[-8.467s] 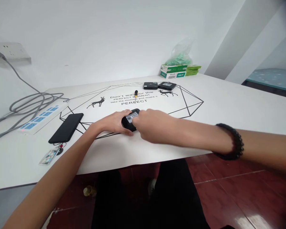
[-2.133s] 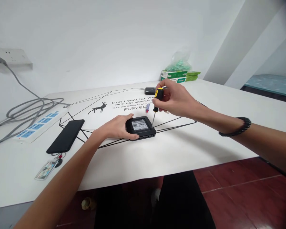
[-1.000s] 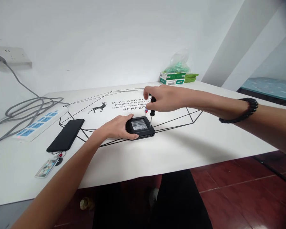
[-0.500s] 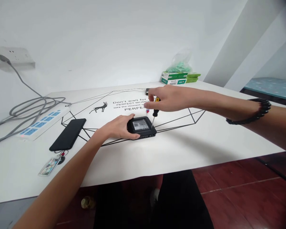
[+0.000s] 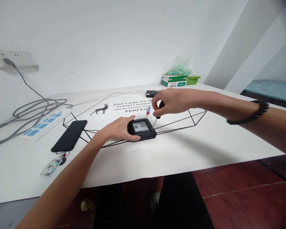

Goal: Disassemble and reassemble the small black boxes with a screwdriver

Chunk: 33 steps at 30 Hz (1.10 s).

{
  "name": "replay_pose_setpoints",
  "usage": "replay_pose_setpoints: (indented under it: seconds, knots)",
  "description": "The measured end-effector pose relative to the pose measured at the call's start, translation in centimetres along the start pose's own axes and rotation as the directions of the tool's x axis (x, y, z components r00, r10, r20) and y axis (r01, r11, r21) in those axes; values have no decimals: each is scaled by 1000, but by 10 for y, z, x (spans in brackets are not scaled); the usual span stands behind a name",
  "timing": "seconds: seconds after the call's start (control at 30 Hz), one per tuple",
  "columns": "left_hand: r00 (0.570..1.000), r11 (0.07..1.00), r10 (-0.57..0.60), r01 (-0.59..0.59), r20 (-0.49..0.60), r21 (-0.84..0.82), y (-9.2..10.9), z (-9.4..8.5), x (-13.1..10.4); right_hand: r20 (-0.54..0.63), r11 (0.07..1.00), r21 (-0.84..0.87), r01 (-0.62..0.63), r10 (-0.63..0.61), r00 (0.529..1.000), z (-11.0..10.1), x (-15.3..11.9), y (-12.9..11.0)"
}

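A flat black electronic box (image 5: 146, 136) with ports along its front side and a white label in its recessed top lies on the white table. My left hand (image 5: 121, 128) grips its left side, thumb at the front edge and fingers at the back. Above its right side, my right hand (image 5: 168, 101) is closed around the dark handle of a screwdriver (image 5: 154, 123). The shaft slants down to the left, its tip at the right part of the box's top. Behind the box lies a small clear-and-blue item with a red end (image 5: 148, 111), partly like a pen.
To the left are a black phone (image 5: 69, 136) with a charm (image 5: 51, 167), a power strip (image 5: 44, 125) and a coiled grey cable (image 5: 41, 101). Green-and-white boxes (image 5: 173, 79) under a plastic bag stand at the back. A dark flat case (image 5: 151, 93) sits behind my right hand.
The screwdriver has tilted further, its handle moving right with my right hand. The small item behind the box shows more fully. My left hand keeps its grip; the view has shifted slightly.
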<state>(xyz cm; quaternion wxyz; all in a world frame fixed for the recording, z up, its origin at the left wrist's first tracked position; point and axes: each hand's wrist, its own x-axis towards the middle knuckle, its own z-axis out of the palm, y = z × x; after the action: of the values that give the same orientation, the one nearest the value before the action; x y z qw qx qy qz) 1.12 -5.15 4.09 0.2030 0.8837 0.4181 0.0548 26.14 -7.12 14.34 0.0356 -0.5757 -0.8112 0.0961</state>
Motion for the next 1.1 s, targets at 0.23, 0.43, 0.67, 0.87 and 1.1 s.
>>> replay_pose_setpoints:
  seconds: [0.23, 0.43, 0.67, 0.87, 1.1]
  knots:
    - [1000, 999, -12, 13, -14, 41, -2, 2, 1, -207, 962, 226, -152, 200, 958, 3, -21, 51]
    - [1000, 999, -5, 6, -18, 44, -2, 2, 1, -262, 935, 258, -242, 309, 914, 91, -36, 104]
    - [999, 999, 7, -5, -44, 44, -4, 4, 3, -280, 971, 194, -142, 193, 940, 129, -42, 115]
    - [999, 998, 19, -16, -48, 57, -4, 4, 3, -343, 967, 225, -120, 194, 919, 114, -18, 97]
    - [998, 999, 45, -43, -50, 28, -2, 1, 5, 70, 895, 341, 287, -328, 942, 93, 30, 58]
